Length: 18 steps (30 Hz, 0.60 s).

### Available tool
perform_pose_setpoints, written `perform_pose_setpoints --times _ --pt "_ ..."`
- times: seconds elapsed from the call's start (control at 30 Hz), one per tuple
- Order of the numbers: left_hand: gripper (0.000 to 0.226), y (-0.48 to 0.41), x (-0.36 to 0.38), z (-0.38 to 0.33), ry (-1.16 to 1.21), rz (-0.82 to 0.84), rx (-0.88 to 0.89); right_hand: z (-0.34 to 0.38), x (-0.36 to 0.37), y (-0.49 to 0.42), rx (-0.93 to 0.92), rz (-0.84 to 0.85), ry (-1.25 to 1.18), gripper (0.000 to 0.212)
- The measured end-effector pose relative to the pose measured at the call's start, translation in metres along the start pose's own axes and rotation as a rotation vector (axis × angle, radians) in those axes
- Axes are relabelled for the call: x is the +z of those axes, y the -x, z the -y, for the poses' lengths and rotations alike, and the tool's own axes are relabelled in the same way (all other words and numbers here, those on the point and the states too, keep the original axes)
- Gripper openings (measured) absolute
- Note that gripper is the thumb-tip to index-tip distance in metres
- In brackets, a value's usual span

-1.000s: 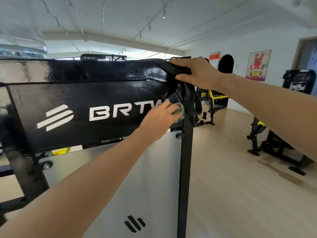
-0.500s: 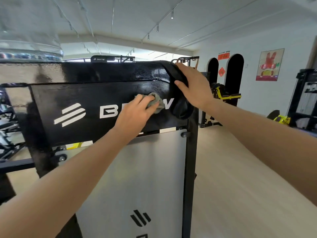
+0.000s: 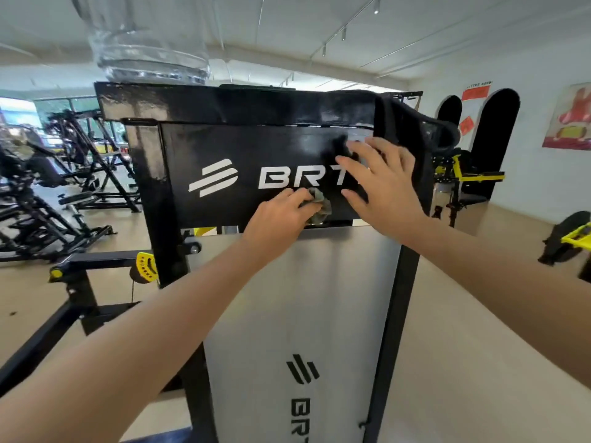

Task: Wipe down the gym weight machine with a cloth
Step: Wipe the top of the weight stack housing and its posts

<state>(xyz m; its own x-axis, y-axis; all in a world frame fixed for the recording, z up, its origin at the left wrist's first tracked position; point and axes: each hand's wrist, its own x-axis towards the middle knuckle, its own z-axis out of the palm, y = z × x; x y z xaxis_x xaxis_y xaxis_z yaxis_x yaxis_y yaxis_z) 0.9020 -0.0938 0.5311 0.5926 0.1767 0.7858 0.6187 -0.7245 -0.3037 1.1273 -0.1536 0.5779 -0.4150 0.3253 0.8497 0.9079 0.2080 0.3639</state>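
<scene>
The weight machine's glossy black top panel carries white BRT lettering, above a silver-grey cover. My left hand grips a small crumpled grey-green cloth against the panel's lower edge, just under the lettering. My right hand has straight, spread fingers over the panel's right part, in front of a black strap draped over the top right corner.
A clear plastic bottle stands on the machine's top. Black and yellow gym machines fill the left; more yellow equipment is at the right. Light wooden floor spreads to the right.
My left hand slid the cloth down to the panel's lower edge. My right hand let go of the black strap and came forward, fingers spread. The view shifted right.
</scene>
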Motion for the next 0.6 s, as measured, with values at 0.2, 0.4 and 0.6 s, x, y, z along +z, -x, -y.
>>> perform_pose_setpoints --times 0.2,0.4,0.6 --pt "0.035 0.003 -0.041 0.0 0.455 -0.182 -0.537 0.073 0.03 0.003 0.125 0.181 -0.65 0.079" --pt "0.026 -0.001 -0.077 0.022 0.429 -0.086 -0.332 0.092 0.031 -0.032 0.29 -0.172 -0.692 0.036" --pt "0.06 -0.034 -0.133 0.093 -0.326 -0.05 0.038 0.058 0.024 -0.053 0.422 -0.349 -0.465 0.034"
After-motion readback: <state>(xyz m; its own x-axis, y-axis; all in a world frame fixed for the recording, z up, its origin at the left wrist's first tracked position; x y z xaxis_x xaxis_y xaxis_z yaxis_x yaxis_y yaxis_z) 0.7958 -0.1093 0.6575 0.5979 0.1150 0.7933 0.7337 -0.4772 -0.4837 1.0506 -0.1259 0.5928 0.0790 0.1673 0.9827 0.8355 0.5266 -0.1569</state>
